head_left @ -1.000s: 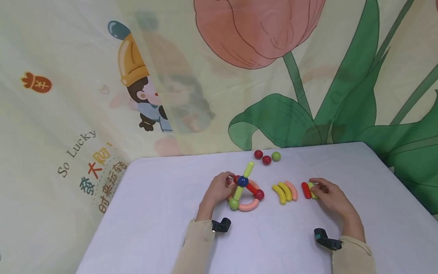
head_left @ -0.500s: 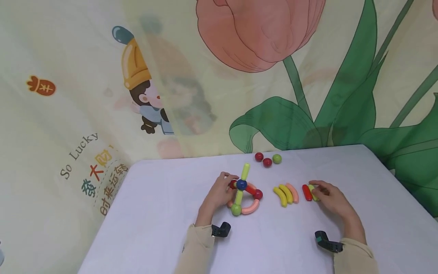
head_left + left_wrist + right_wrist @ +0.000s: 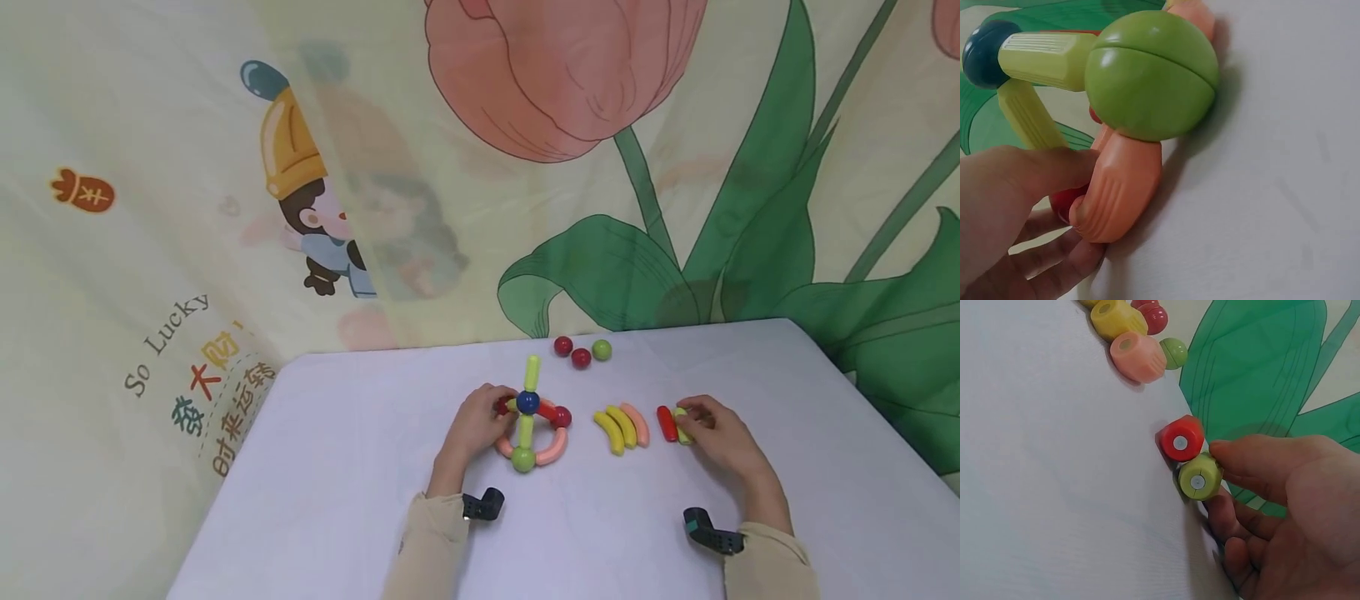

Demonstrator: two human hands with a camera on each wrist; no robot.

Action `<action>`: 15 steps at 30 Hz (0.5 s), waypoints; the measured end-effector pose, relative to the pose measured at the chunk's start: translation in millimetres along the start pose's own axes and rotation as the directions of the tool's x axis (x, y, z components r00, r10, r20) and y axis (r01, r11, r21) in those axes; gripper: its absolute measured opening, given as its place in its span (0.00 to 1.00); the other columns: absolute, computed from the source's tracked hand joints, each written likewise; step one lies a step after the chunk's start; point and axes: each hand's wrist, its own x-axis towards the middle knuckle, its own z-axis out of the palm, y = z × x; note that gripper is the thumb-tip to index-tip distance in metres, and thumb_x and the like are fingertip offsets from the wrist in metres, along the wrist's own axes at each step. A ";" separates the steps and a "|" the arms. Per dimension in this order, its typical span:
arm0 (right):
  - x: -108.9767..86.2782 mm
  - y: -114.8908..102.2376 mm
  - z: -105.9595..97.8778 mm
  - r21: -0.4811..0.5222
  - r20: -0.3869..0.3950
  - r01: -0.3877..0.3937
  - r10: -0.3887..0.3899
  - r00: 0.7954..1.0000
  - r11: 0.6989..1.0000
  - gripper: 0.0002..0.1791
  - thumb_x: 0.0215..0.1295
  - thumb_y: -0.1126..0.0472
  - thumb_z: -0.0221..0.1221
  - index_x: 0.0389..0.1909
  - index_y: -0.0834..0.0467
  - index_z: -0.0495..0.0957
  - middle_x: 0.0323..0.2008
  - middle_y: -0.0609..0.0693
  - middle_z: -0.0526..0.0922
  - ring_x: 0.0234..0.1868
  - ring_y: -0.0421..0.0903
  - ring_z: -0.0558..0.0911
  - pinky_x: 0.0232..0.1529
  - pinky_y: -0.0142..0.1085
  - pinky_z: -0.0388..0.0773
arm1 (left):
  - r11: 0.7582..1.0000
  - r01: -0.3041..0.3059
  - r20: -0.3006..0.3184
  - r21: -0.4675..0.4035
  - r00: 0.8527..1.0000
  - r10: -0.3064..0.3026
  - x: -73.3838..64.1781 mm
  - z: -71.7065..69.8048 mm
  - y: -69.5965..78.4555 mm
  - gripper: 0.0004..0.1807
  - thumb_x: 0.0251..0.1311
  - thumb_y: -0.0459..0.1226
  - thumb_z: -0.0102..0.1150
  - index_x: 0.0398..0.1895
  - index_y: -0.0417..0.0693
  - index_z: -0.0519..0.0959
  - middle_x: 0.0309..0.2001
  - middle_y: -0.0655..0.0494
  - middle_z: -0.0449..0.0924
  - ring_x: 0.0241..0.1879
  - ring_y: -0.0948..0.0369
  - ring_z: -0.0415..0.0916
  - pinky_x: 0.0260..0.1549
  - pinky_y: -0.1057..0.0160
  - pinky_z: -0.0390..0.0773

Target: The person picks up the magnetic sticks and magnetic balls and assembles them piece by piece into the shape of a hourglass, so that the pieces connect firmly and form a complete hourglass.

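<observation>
The ball-and-stick frame (image 3: 527, 431) stands below centre in the head view, its left side pinched by the left hand (image 3: 478, 419). At lower right, the right hand (image 3: 718, 433) pinches a yellow-green stick (image 3: 1201, 477) beside a red stick (image 3: 667, 424).

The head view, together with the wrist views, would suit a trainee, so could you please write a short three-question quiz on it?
1. On the assembled frame, which ball does the topmost rod rise from? A) red B) blue C) green
2. True or false: both hands are on that frame.
3. Fill in: two loose yellow curved pieces lie beside a loose curved piece coloured ____.

Key
1. B, the blue ball.
2. False: the left hand holds it, while the right hand pinches a loose yellow-green rod.
3. Pink.
</observation>
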 end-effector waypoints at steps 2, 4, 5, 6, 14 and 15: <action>0.0 1.7 -0.7 0.000 0.000 -0.004 0.004 1.000 1.000 0.26 0.69 0.48 0.51 0.58 0.63 0.67 0.48 0.64 0.72 0.46 0.56 0.71 0.36 0.33 0.73 | 1.000 0.011 -0.040 0.001 0.999 -0.011 -3.4 1.4 1.5 0.15 0.55 0.37 0.63 0.47 0.51 0.80 0.34 0.57 0.76 0.33 0.63 0.68 0.35 0.66 0.71; -0.1 3.2 -1.4 0.003 -0.001 -0.003 0.003 1.000 1.000 0.26 0.69 0.48 0.51 0.59 0.63 0.66 0.49 0.64 0.71 0.47 0.57 0.71 0.38 0.35 0.74 | 1.000 0.027 -0.083 0.001 0.996 -0.027 -7.3 3.2 3.2 0.14 0.55 0.37 0.64 0.46 0.50 0.81 0.33 0.56 0.76 0.32 0.63 0.68 0.34 0.66 0.70; -0.1 3.9 -1.8 0.003 -0.002 -0.001 0.001 1.000 1.000 0.27 0.69 0.48 0.51 0.59 0.63 0.66 0.49 0.64 0.71 0.47 0.57 0.71 0.39 0.36 0.74 | 0.999 0.035 -0.106 -0.006 0.994 -0.035 -9.1 4.1 3.9 0.14 0.54 0.37 0.64 0.46 0.49 0.81 0.33 0.55 0.76 0.31 0.63 0.68 0.33 0.66 0.70; -0.3 4.2 -2.3 0.002 -0.004 0.002 -0.002 1.000 1.000 0.27 0.69 0.48 0.50 0.59 0.63 0.66 0.50 0.64 0.71 0.47 0.57 0.71 0.40 0.37 0.74 | 0.999 0.049 -0.128 -0.013 0.990 -0.050 -11.1 5.2 4.7 0.14 0.54 0.37 0.64 0.46 0.48 0.81 0.34 0.55 0.76 0.31 0.62 0.68 0.33 0.66 0.71; -2.7 3.7 -3.7 0.020 -0.013 0.022 -0.022 1.000 1.000 0.27 0.69 0.46 0.50 0.58 0.63 0.65 0.54 0.67 0.71 0.49 0.59 0.72 0.44 0.44 0.75 | 0.998 0.055 -0.165 -0.014 0.985 -0.057 -18.3 10.6 3.6 0.17 0.57 0.39 0.62 0.50 0.53 0.79 0.52 0.50 0.72 0.49 0.55 0.71 0.46 0.56 0.76; -2.5 3.9 -3.7 0.023 -0.018 0.026 -0.026 1.000 0.999 0.26 0.69 0.47 0.50 0.58 0.63 0.65 0.54 0.67 0.71 0.49 0.58 0.73 0.44 0.43 0.76 | 0.999 0.033 -0.149 -0.020 0.988 -0.035 -18.1 10.1 2.1 0.16 0.57 0.39 0.61 0.51 0.53 0.79 0.53 0.50 0.72 0.51 0.55 0.70 0.47 0.56 0.75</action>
